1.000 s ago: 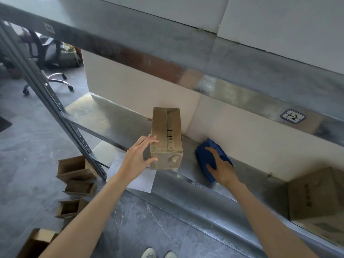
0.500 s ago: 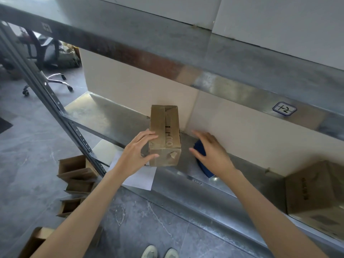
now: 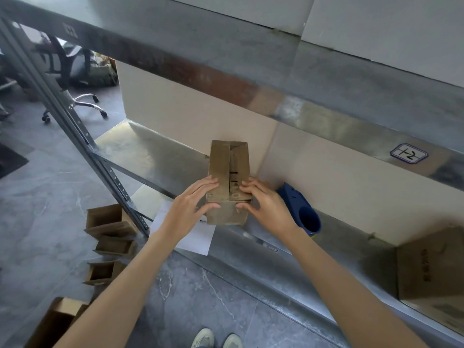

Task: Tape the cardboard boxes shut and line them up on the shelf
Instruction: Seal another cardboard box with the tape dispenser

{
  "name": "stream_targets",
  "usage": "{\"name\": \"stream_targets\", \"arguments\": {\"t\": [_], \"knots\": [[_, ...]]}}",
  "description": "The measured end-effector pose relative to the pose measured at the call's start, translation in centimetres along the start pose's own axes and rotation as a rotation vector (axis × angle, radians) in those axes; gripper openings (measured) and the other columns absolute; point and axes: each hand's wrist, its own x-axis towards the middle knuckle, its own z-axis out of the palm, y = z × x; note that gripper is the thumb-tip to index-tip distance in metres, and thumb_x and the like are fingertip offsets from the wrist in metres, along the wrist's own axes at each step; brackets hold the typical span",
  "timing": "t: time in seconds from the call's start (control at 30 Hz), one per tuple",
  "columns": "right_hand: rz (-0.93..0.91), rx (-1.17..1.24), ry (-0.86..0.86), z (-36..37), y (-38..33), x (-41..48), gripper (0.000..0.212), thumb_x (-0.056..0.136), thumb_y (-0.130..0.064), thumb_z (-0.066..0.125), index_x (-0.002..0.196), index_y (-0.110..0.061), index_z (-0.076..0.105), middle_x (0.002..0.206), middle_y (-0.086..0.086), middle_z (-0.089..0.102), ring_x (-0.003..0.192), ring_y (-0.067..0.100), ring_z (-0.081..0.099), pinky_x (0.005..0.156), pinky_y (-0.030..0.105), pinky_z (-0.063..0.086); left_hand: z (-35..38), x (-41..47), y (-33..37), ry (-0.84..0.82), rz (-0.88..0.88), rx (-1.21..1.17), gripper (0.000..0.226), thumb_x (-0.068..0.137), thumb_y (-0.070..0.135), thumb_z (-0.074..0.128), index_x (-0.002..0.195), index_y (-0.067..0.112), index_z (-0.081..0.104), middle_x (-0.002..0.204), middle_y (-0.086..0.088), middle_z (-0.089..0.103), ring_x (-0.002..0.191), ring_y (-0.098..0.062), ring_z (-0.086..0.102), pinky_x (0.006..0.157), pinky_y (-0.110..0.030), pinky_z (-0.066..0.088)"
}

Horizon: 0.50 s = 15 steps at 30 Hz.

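Box [image 3: 218,162], small and brown cardboard, stands on the lower metal shelf [image 3: 155,156], its far end close to the pale back wall and its top flaps folded down. Both hands clasp its near end. The left hand [image 3: 190,205] lies on the left side, fingers stretched across the left flap and thumb pressed on the front face. The right hand [image 3: 267,205] mirrors it on the right side, fingers bent over the right flap and thumb on the front face. The fingertips of the 2 hands are near each other but apart across the centre seam.

Just right of the box, a blue tape dispenser [image 3: 301,209] lies on the shelf near the right wrist. A bigger box [image 3: 431,270] sits well apart at the shelf's far right. A white paper [image 3: 193,238] shows below the shelf's front edge. On the grey floor to the left stand 3 open boxes [image 3: 110,222], beside the slanted shelf post [image 3: 75,129]. An upper shelf [image 3: 276,71] carries a handwritten label [image 3: 408,153]. An office chair [image 3: 75,71] is at far left, and 2 shoes [image 3: 216,339] show at the bottom edge.
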Motion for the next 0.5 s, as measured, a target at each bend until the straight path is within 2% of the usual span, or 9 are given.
{"name": "stream_targets", "arguments": {"t": [0.13, 0.2, 0.27, 0.37, 0.5], "knots": [[0.045, 0.094, -0.009, -0.3, -0.6, -0.1, 0.059, 0.082, -0.051, 0.064, 0.127, -0.012, 0.062, 0.135, -0.001, 0.056, 0.127, 0.013, 0.049, 0.104, 0.037, 0.047, 0.1, -0.1, 0.6, 0.030, -0.019, -0.042, 0.055, 0.088, 0.046, 0.068, 0.133, 0.016, 0.060, 0.141, 0.008, 0.054, 0.135, -0.002, 0.045, 0.109, -0.020, 0.039], [0.087, 0.141, -0.006, -0.4, -1.3, -0.3, 0.066, 0.083, -0.059, 0.059, 0.136, -0.019, 0.055, 0.146, -0.004, 0.045, 0.133, 0.010, 0.042, 0.106, 0.032, 0.042, 0.2, 0.0, 1.1, 0.067, -0.047, -0.075, 0.052, 0.089, 0.043, 0.069, 0.132, 0.017, 0.061, 0.140, 0.009, 0.056, 0.133, -0.001, 0.046, 0.109, -0.020, 0.038], [0.150, 0.170, 0.018, -0.2, -2.0, -0.2, 0.067, 0.087, -0.060, 0.054, 0.143, -0.025, 0.045, 0.154, -0.006, 0.033, 0.140, 0.008, 0.033, 0.105, 0.026, 0.037, 0.3, 0.2, 1.5, 0.124, -0.071, -0.100, 0.042, 0.090, 0.029, 0.071, 0.129, 0.017, 0.063, 0.137, 0.009, 0.058, 0.129, 0.000, 0.050, 0.107, -0.026, 0.043], [0.221, 0.256, 0.044, 0.4, -2.6, 0.2, 0.062, 0.091, -0.042, 0.063, 0.145, -0.025, 0.040, 0.156, 0.000, 0.030, 0.143, 0.010, 0.028, 0.111, 0.029, 0.034, 0.7, 0.4, 1.7, 0.194, -0.109, -0.117, 0.038, 0.085, 0.012, 0.074, 0.123, 0.017, 0.067, 0.130, 0.009, 0.063, 0.122, -0.001, 0.056, 0.101, -0.033, 0.050], [0.275, 0.355, 0.091, 0.9, -2.7, 0.6, 0.057, 0.089, -0.022, 0.069, 0.140, -0.020, 0.044, 0.149, 0.002, 0.038, 0.138, 0.014, 0.035, 0.112, 0.039, 0.038, 1.2, 0.6, 2.0, 0.222, -0.153, -0.172, 0.036, 0.081, 0.005, 0.072, 0.115, 0.018, 0.070, 0.123, 0.009, 0.066, 0.117, -0.002, 0.059, 0.096, -0.033, 0.052]]}}
